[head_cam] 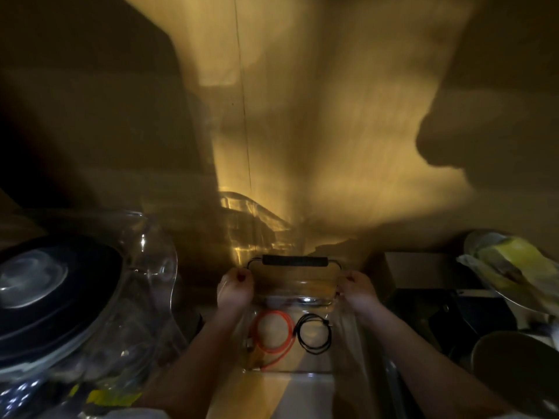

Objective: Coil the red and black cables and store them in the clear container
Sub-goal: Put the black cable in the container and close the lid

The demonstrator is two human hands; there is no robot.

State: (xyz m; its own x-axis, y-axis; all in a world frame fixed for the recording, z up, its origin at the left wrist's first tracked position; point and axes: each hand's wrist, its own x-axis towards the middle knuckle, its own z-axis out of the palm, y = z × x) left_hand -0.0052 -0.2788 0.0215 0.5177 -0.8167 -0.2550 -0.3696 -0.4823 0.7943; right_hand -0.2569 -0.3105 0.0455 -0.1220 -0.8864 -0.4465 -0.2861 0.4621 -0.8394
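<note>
Dim room, yellow light. Clear container sits in middle, near person, long side running near to far. Red cable coiled in ring on container floor, left side, loose tail pointing near. Black cable coiled in smaller ring just right of red one, lying flat. Left hand pinches left end of black handle at container's far end. Right hand pinches right end. Handle bar runs left to right. Big glass bowl far left. Cardboard box right.
</note>
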